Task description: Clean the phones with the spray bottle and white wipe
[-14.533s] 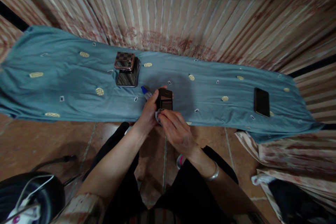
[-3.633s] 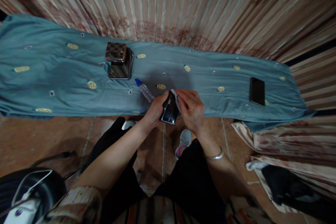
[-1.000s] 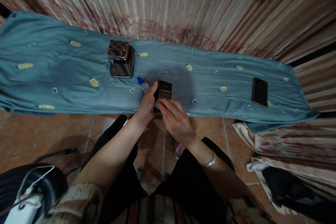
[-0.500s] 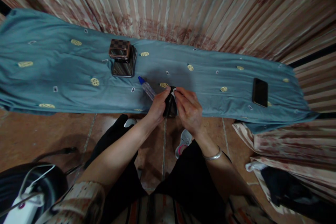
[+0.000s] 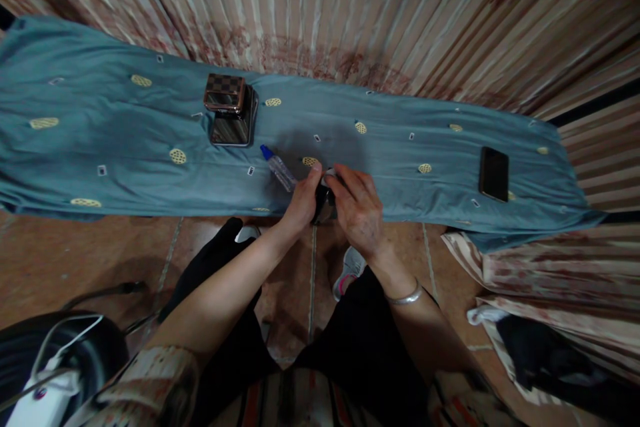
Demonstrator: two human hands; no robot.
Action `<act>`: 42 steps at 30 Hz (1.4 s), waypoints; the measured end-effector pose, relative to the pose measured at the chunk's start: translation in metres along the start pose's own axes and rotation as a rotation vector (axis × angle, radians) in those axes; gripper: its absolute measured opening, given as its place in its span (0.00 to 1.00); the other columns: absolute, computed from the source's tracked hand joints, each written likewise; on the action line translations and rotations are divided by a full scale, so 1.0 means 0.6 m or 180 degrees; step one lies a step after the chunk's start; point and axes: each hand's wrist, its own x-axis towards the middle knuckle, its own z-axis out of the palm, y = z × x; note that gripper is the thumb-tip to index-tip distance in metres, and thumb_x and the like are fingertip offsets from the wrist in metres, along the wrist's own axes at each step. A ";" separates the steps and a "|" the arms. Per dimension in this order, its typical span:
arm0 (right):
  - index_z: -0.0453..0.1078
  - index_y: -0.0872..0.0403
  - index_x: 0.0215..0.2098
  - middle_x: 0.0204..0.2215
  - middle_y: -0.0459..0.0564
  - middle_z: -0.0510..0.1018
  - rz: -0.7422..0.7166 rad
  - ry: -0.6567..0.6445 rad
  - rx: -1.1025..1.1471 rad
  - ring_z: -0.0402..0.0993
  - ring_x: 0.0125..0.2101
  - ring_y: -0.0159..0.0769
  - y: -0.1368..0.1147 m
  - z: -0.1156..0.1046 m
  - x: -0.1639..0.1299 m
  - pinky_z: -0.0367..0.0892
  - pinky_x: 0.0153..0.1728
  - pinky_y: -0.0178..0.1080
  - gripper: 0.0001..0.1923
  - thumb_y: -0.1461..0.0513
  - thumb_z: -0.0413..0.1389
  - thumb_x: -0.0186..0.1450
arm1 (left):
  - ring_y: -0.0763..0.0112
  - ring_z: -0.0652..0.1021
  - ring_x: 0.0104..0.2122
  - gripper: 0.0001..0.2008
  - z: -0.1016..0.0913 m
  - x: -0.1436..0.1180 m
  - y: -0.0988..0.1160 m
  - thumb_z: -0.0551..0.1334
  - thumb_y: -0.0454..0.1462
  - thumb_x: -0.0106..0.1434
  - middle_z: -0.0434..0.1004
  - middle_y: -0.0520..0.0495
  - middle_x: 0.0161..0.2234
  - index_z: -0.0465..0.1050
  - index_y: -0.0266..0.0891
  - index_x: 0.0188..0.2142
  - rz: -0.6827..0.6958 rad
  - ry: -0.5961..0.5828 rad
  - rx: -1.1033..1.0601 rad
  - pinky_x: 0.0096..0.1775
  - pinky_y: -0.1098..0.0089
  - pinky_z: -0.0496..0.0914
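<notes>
While the left hand (image 5: 301,203) curls around the side of a small, dark, glossy, box-like object (image 5: 324,207), the right hand (image 5: 360,211), fingers bent and drawn together, presses a crumpled pale cloth (image 5: 330,174) to its far end (much of the object is hidden between the hands). Just beside the left hand, on the blue, pineapple-printed, cloth-draped surface (image 5: 390,173), lies a clear plastic bottle with a blue cap (image 5: 281,173); farther left stands a brown checkered box (image 5: 225,93). A black rectangular phone (image 5: 494,175) lies well right of the hands.
</notes>
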 end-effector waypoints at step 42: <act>0.82 0.46 0.51 0.49 0.49 0.88 0.1035 -0.0184 0.1141 0.84 0.50 0.42 0.053 -0.011 0.006 0.78 0.55 0.47 0.15 0.58 0.53 0.75 | 0.74 0.73 0.22 0.22 0.010 -0.017 0.029 0.68 0.53 0.66 0.76 0.51 0.23 0.77 0.37 0.28 -0.0113 -0.0192 0.0457 0.29 0.72 0.66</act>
